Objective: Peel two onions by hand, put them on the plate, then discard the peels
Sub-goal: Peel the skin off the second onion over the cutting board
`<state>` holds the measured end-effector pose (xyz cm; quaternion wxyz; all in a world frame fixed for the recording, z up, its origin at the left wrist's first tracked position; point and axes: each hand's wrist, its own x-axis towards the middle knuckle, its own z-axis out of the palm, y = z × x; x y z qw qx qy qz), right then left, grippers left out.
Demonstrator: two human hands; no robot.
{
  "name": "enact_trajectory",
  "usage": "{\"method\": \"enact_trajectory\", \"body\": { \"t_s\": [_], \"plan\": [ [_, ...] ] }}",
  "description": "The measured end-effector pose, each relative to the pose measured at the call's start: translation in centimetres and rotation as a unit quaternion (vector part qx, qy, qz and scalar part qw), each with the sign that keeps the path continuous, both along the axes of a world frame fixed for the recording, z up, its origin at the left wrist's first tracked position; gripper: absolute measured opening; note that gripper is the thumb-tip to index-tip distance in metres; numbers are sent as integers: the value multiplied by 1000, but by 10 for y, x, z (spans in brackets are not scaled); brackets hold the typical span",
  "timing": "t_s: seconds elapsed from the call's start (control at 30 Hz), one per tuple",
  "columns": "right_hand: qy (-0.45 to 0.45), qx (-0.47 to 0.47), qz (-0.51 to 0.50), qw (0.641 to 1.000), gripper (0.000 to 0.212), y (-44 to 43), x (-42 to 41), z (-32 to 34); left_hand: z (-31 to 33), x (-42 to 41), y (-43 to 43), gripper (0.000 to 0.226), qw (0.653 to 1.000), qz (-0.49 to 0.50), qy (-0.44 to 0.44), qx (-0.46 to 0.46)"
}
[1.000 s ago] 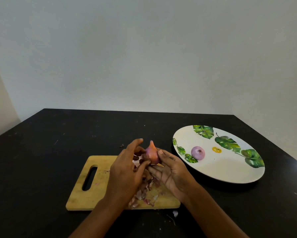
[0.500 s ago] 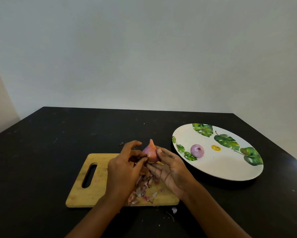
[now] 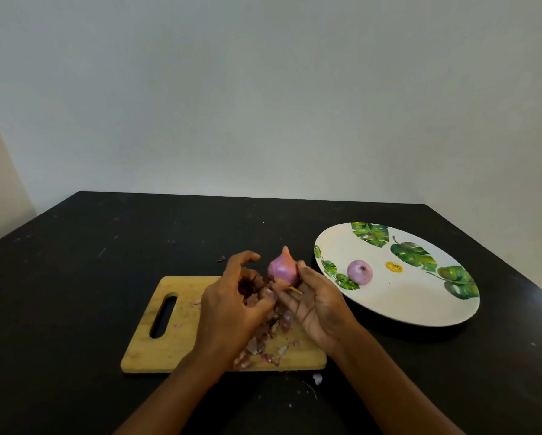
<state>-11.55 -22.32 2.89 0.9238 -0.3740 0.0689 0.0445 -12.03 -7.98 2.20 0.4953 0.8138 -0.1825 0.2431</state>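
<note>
Tabletop of matte black (image 3: 106, 277), scuffed and flecked with pale specks, set against a plain pale grey wall (image 3: 263, 105). On it, a rectangular light wooden cutting board (image 3: 175, 343) with a slot handle and, to its right and apart from it, a round white plate (image 3: 404, 306) printed with green leaves. Forearms cut off by the bottom edge. Heap of purplish onion skins (image 3: 263, 343) on the board, partly hidden behind the left hand (image 3: 229, 312). Hard to tell whether the dark scrap of skin (image 3: 247, 285) pinched in its curled fingers is attached to the bulb (too shadowed). Above the board's far edge, a pointed pink-purple onion (image 3: 283, 270), tip up, gripped between thumb and fingertips of the palm-up right hand (image 3: 320, 306), just right of the left hand. Round peeled purple onion (image 3: 360, 271) on the plate's left part, well clear of both hands.
</note>
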Motion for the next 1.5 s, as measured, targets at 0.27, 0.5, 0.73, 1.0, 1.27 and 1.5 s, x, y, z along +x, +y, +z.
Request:
{"method": "enact_trajectory", "body": {
  "t_s": [0.27,0.5,0.73,1.0,1.27,1.5],
  "plan": [
    [21,4,2,1000,17,1,-1,1,4,15,16,43,992,123,-6,-28],
    [-20,-73,41,996,31,3,-1,-4,4,11,9,25,997,21,4,-68],
    [-43,-70,41,996,35,3,0,-7,4,6,3,35,997,-28,35,-69],
    [-50,-81,21,995,48,2,2,-9,5,5,3,34,994,-14,43,-102],
    [-73,-121,31,989,44,1,0,-9,5,6,5,28,995,-2,45,-88],
    [-84,-161,35,983,47,0,2,-14,4,9,6,25,995,-2,34,-94]
  ]
}}
